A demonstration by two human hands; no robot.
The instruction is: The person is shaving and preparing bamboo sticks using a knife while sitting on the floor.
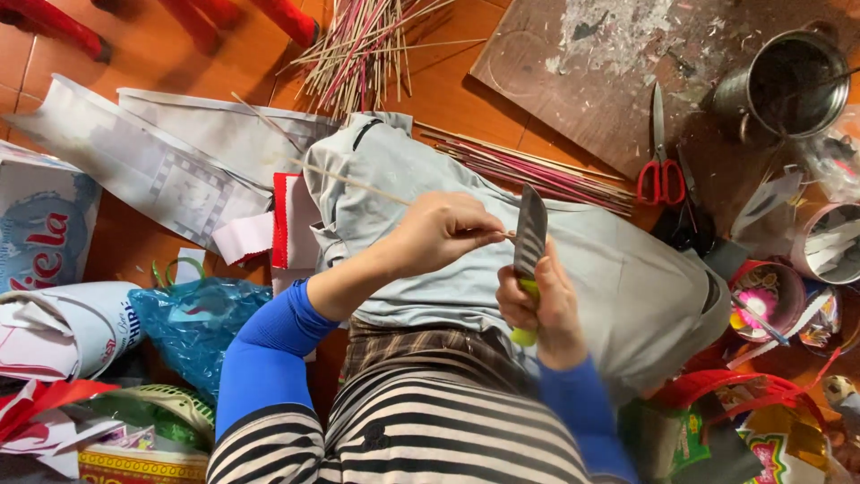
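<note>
Whittling a thin bamboo stick (358,184) is the step in hand, by the look of it. The left hand (439,231) is pinched shut on the stick near its close end, the rest of it slanting up and away to the left over a grey cloth (618,278) spread across the lap. The right hand (542,309) is clenched on the green handle of a knife (530,235), blade upright and touching the stick just right of the left fingers. The next stroke probably calls for a shallow blade angle and a steady pinch. Red-handled scissors (661,170) lie beyond the right hand on a board (573,81); loose sticks (363,45) lie farther ahead.
</note>
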